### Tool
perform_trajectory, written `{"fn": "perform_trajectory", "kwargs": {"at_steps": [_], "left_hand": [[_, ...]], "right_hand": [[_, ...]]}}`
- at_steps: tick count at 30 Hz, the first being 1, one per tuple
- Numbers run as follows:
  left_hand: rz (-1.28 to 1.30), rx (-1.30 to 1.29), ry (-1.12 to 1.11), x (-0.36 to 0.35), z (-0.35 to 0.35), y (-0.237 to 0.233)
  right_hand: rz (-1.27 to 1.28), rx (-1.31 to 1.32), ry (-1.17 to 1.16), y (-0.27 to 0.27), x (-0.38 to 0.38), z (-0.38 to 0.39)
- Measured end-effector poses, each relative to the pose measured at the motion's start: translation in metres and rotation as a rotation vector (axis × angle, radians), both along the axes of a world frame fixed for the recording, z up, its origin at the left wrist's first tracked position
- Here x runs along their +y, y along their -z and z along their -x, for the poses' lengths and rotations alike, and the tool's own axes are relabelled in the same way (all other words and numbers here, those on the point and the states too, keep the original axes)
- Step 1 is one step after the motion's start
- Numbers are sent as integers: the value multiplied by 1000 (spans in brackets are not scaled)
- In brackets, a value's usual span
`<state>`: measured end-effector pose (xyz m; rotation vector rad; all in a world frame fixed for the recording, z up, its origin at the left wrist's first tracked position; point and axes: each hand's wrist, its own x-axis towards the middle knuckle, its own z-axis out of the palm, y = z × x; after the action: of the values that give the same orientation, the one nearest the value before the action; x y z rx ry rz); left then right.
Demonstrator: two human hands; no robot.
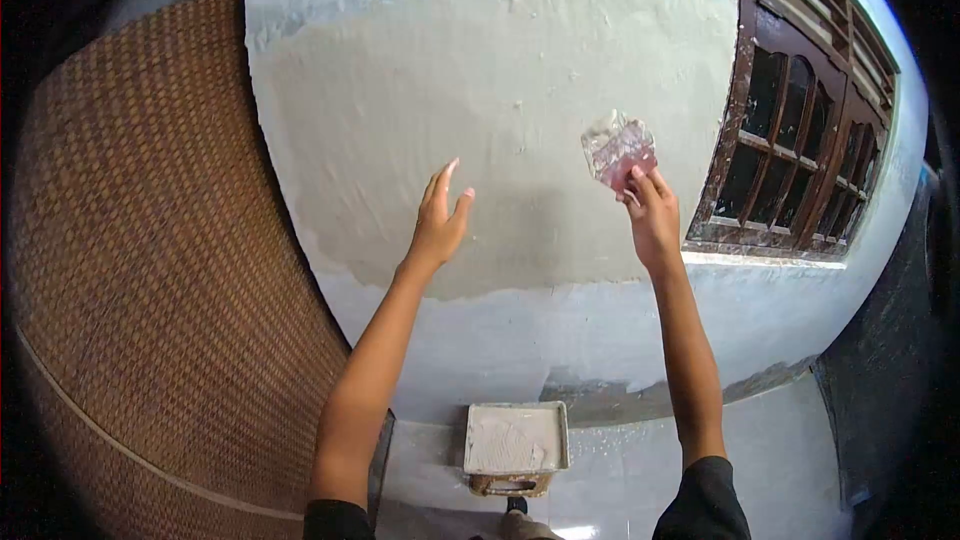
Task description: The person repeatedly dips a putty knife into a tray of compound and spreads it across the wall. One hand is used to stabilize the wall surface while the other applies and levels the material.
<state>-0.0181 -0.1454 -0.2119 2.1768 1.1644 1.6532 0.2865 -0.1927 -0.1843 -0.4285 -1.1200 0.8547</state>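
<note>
My right hand (pixel 652 205) grips a reddish flat scraper (pixel 620 150) by its lower edge, thumb and fingers closed round it. Pale wet plaster smears the scraper's upper part. Raised in front of the wall, my left hand (pixel 440 215) is empty, with thumb and fingers apart. Behind both hands a broad patch of damp greyish plaster (pixel 400 110) covers the middle of the wall, with streaks and small lumps on its surface. Below, between my arms, a rectangular tray (pixel 567 440) holds a spread of the same pale plaster.
The tray rests on a small brown stool (pixel 510 485) by my feet. At the right is a brown wooden window (pixel 800 130) with plaster splashes on its frame. A woven mat (pixel 170 270) hangs at the left. White spots speckle the tiled floor (pixel 740 470) near the wall.
</note>
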Motion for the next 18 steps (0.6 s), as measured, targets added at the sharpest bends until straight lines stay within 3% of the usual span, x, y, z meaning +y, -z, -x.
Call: {"fn": "perform_trajectory", "kwargs": {"at_steps": [3, 8, 10, 12, 14, 18], "left_hand": [[-142, 32, 32, 21, -17, -37], [-319, 84, -6, 54, -42, -102], [-370, 77, -25, 61, -51, -125], [-423, 71, -43, 65, -56, -146], [-456, 58, -57, 70, -60, -161], [-527, 53, -44, 82, -62, -177]], "right_hand": [[-113, -120, 273, -42, 21, -6], [-374, -338, 525, -103, 67, -18], [-469, -444, 881, -126, 76, -9], [-589, -536, 1046, -151, 72, 7], [-952, -656, 1250, -168, 97, 10], [-966, -807, 1540, -172, 111, 22]]}}
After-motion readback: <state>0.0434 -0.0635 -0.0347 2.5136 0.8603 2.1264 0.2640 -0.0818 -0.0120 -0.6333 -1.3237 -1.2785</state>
